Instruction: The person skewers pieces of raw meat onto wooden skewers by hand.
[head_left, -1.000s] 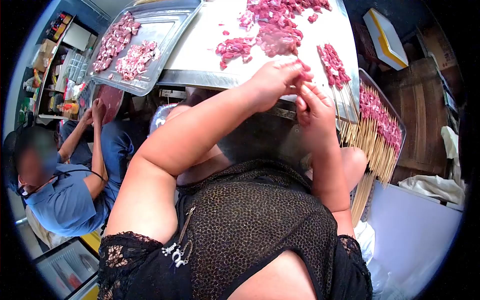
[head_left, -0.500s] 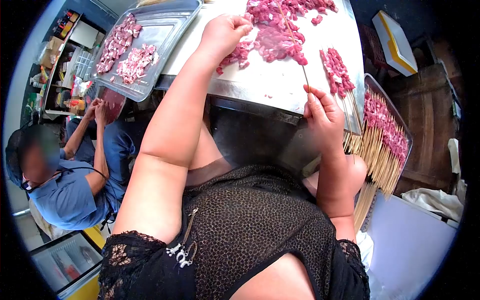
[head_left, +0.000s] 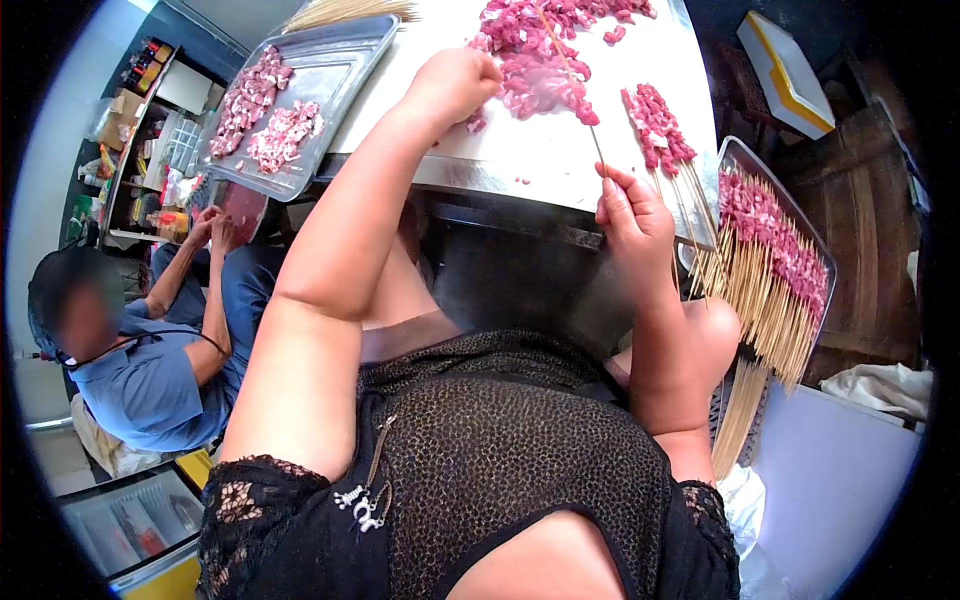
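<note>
My right hand (head_left: 637, 208) is closed on the lower end of a thin wooden skewer (head_left: 599, 148) at the table's near edge. The skewer points away over the meat pile, with red meat (head_left: 586, 108) at its near part; whether more is threaded is hard to tell. Beside the loose pile of cut red meat (head_left: 535, 82), my left hand (head_left: 458, 85) has its fingers pinched together, and what they hold is hidden. Several filled skewers (head_left: 660, 130) lie on the white table top (head_left: 400, 110) to the right of the pile.
A metal tray (head_left: 345, 85) with two meat piles stands at the left, bare sticks (head_left: 350, 10) behind it. Another tray (head_left: 822, 250) at the right holds many filled skewers (head_left: 770, 250). A seated person (head_left: 150, 380) works at the far left. A white-and-yellow box (head_left: 785, 75) is at upper right.
My hands were together near the table edge; my left hand has moved away to the meat pile. My right hand stays near the edge, its skewer now in plain view. The view has shifted slightly.
</note>
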